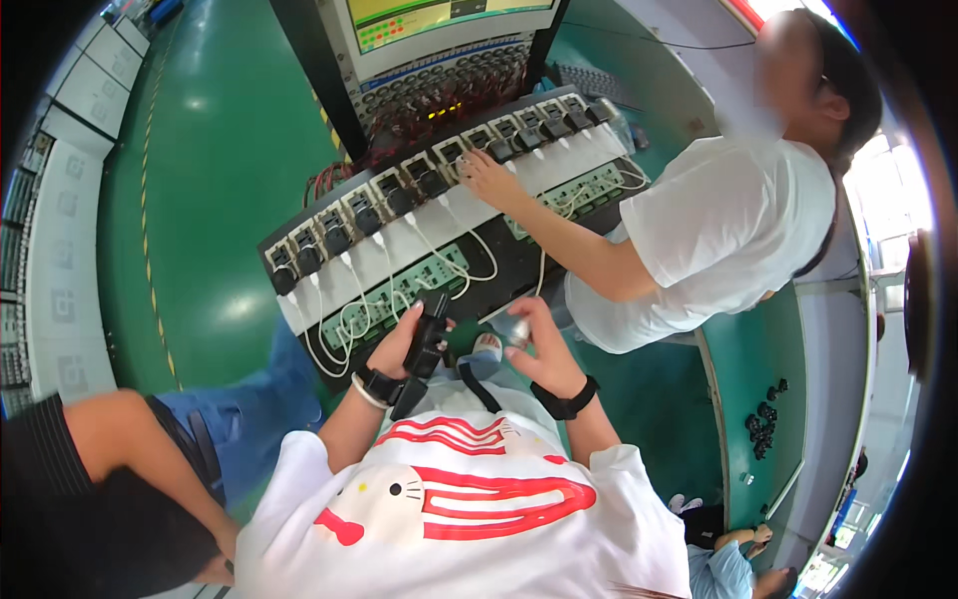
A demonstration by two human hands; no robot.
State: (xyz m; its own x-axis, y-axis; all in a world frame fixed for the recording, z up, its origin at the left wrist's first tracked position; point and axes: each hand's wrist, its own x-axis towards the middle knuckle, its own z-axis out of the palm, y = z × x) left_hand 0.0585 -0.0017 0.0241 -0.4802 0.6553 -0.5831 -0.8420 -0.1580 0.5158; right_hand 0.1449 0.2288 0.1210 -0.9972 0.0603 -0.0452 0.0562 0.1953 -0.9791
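In front of my chest, my left hand (397, 344) is closed around a dark, chunky black adapter-like piece (429, 337); its exact kind is unclear. My right hand (549, 351) is a short way to the right, with thumb and forefinger curled toward each other. A small pale, shiny thing (519, 331) shows at those fingers, too blurred to name. Beyond both hands stands a rack with a row of sockets holding black adapters (366, 214). White cables (407, 238) run from them down to green terminal strips (419, 275).
At the right a co-worker in a white shirt (738, 210) reaches a hand (489, 183) onto the socket row. Another person in black (100, 499) is close on my left. A lit screen (449, 25) rises behind the rack. Black parts (763, 424) lie in a heap at right.
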